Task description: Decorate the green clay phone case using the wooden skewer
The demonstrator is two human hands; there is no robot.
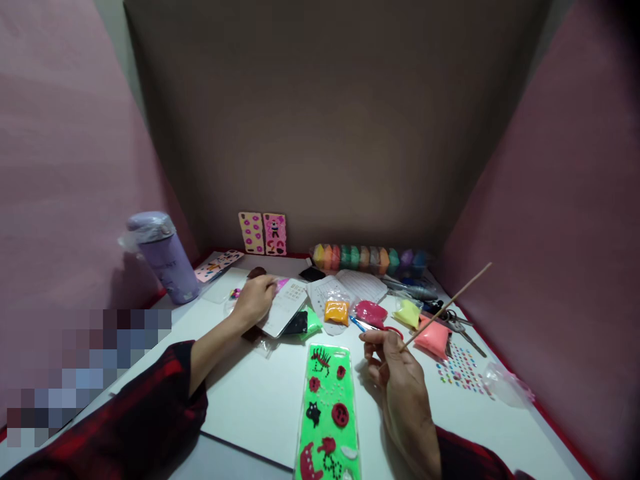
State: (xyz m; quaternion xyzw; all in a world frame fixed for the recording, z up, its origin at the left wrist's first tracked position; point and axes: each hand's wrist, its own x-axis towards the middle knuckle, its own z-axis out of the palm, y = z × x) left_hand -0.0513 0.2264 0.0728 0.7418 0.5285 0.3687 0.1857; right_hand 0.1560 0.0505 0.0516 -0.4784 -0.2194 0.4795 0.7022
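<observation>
My right hand [400, 383] is closed round a thin wooden stick [445, 308], which slants up to the right. Just left of it lies a phone case [327, 393] covered in bright green clay, with red and black clay figures and small white dots. Farther back on the left, my left hand [255, 303] has its fingers curled at the edge of a white printed card or booklet [287, 307]. A bit of pink [283, 285] shows by its fingertips; what they grip is hidden. Black and green clay packets [311, 323] stick out beside the card.
A purple bottle [170, 260] stands at the left. Orange [337, 313], magenta [371, 313], yellow [407, 313] and coral [433, 337] clay packets lie beyond my right hand, near scissors and stickers [463, 370]. Two decorated phone cases [263, 233] lean at the back beside a clay row [370, 259].
</observation>
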